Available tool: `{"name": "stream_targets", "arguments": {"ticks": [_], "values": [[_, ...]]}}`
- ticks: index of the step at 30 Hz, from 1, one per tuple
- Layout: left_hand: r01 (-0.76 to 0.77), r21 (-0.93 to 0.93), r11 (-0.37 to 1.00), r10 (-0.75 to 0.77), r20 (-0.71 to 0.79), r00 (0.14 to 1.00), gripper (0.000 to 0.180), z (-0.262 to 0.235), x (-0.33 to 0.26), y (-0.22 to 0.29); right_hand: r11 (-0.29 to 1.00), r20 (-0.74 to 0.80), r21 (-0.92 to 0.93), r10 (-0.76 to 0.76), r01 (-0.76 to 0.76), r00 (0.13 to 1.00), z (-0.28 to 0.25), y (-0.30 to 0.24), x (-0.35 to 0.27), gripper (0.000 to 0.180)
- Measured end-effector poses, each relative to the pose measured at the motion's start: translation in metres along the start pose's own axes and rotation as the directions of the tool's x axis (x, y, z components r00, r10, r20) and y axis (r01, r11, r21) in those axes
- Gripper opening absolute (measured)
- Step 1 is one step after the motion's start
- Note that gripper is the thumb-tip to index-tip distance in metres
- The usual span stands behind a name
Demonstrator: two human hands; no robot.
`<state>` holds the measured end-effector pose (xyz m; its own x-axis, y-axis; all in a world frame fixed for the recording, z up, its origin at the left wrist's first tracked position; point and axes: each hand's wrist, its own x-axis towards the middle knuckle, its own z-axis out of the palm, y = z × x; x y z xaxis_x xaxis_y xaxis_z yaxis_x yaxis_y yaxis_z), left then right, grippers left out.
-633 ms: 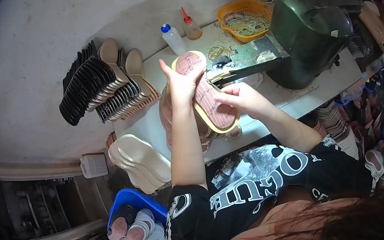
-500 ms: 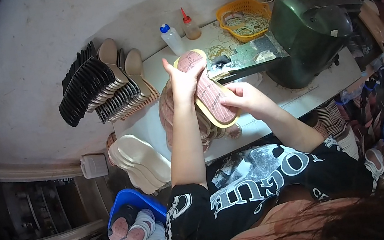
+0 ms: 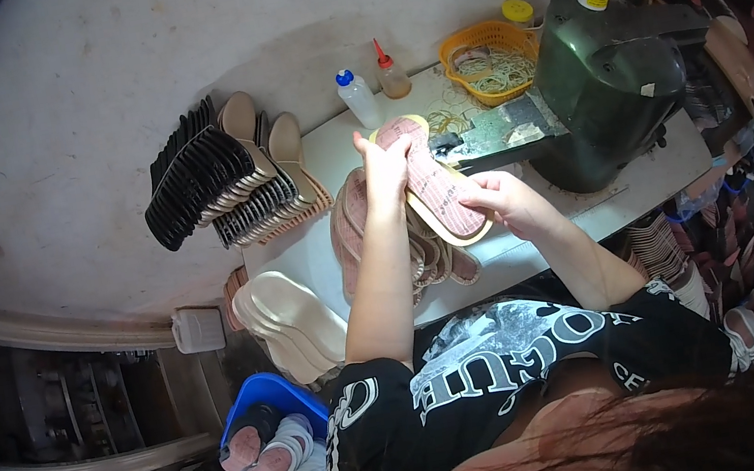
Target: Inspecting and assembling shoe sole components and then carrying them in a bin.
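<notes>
A pink insole with a yellow rim is held flat above the white worktable. My left hand grips its far end, near the toe. Its near edge on the right rests in my right hand. Under it lies a fanned pile of more pink insoles. The toe end points toward the dark green sewing machine and its metal plate.
Rows of black and tan soles stand at the table's left. Two squeeze bottles and an orange basket of rubber bands sit at the back. Cream insoles hang off the near left edge above a blue bin.
The insole has been tilted a little, its toe end swinging toward the machine. Both hands keep their hold on it.
</notes>
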<state>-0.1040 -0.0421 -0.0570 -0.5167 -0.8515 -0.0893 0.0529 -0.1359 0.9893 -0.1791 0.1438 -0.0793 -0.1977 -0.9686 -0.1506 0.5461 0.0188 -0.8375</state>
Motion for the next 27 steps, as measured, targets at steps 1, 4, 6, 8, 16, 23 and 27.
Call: {"name": "stream_targets", "arguments": {"ticks": [1, 4, 6, 8, 16, 23, 27], "values": [[0.004, 0.003, 1.000, -0.004, 0.001, 1.000, 0.099, 0.000, 0.004, -0.001, 1.000, 0.007, 0.009, 0.009, -0.009, 1.000, 0.000, 0.000, -0.001, 0.025], [-0.088, 0.309, 0.947, 0.090, 0.005, 0.996, 0.095, 0.001, 0.015, -0.006, 0.994, -0.044, 0.097, -0.050, 0.054, 0.998, 0.012, -0.002, -0.005, 0.024], [-0.102, 0.425, 0.900, 0.120, -0.017, 0.993, 0.091, 0.004, 0.020, -0.011, 0.989, -0.095, 0.143, -0.017, 0.031, 0.995, 0.017, 0.000, -0.011, 0.024], [-0.129, 0.451, 0.883, 0.165, -0.041, 0.985, 0.091, 0.004, 0.026, -0.019, 0.982, -0.139, 0.189, 0.015, 0.012, 0.990, 0.018, -0.001, -0.014, 0.025], [-0.042, 0.271, 0.962, 0.040, 0.013, 0.999, 0.080, 0.003, 0.048, -0.019, 0.972, -0.063, 0.231, 0.065, -0.049, 0.996, 0.040, 0.000, -0.011, 0.035], [0.113, 0.148, 0.983, -0.099, -0.097, 0.990, 0.042, -0.056, 0.094, -0.049, 0.965, -0.148, 0.260, -0.007, 0.046, 0.989, 0.048, 0.010, 0.008, 0.039], [-0.594, 0.480, 0.645, 0.608, 0.147, 0.780, 0.043, -0.049, 0.087, 0.013, 0.967, -0.171, 0.254, 0.018, 0.027, 0.985, 0.041, 0.007, 0.016, 0.040]]}}
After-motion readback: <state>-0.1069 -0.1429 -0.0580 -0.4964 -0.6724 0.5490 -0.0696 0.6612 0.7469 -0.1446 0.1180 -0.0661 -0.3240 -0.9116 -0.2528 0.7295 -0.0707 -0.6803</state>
